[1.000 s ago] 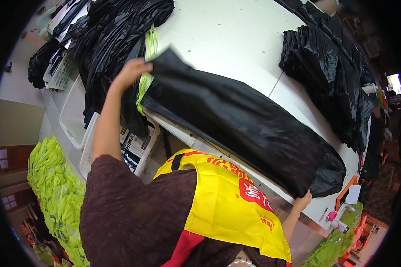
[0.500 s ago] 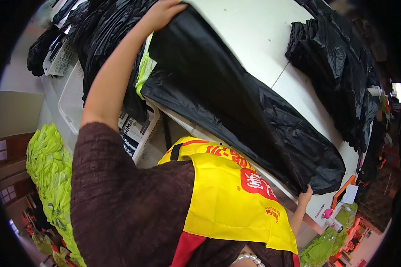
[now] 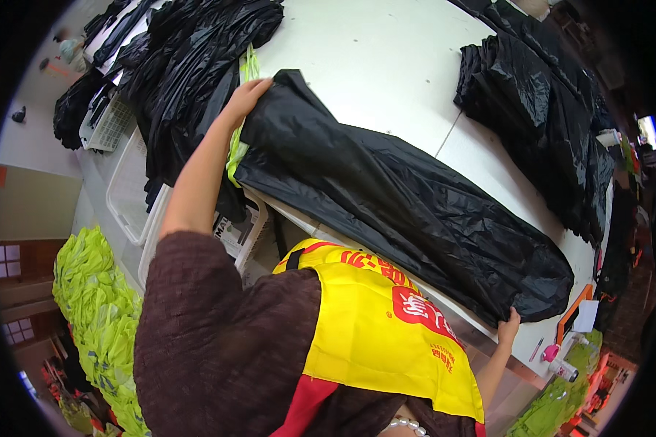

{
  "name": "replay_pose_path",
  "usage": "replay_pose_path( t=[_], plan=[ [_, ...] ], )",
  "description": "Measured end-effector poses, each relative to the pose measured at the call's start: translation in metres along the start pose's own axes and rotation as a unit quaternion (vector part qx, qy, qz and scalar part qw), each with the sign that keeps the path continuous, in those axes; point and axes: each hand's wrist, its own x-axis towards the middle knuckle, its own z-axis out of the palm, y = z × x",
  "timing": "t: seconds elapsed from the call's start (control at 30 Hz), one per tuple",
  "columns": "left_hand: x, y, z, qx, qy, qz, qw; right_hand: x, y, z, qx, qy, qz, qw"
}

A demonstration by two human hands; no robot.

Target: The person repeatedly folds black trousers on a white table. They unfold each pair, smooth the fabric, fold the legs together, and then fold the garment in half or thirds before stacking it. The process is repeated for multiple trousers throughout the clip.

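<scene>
A long piece of thin, shiny black fabric (image 3: 408, 197) lies slantwise across the white table, wrinkled along its length. My left hand (image 3: 251, 98) is closed on its far left corner, with the fingertips partly hidden. At the opposite, near right end, my right hand (image 3: 509, 329) pinches the edge between thumb and fingers. A yellow-green strip (image 3: 236, 154) shows along the fabric's left end, below my left hand; whether it is attached cannot be made out.
Heaped black fabric (image 3: 197, 65) lies left of my left hand, and a folded black stack (image 3: 536, 124) at the right of the white table (image 3: 386, 51). White baskets (image 3: 113, 124) stand left. A yellow-green pile (image 3: 95, 313) sits lower left. An orange-framed object (image 3: 574, 313) and small bottle (image 3: 563, 370) are near the right corner.
My left hand has come down toward me with the fabric's far corner, and the raised part now lies lower and flatter. My right hand stays at the near right edge.
</scene>
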Motion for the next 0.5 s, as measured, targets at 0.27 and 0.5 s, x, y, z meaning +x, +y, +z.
replay_pose_path(
  t=[0.27,0.5],
  plan=[
    [-0.088,-0.013,-0.028,0.108,-0.048,-0.161,0.98,-0.002,0.003,0.006,-0.046,0.019,0.007,0.999],
    [0.061,0.149,-0.011,0.217,0.018,0.311,0.925,0.008,-0.007,0.003,0.009,0.015,0.031,0.999]
  ],
)
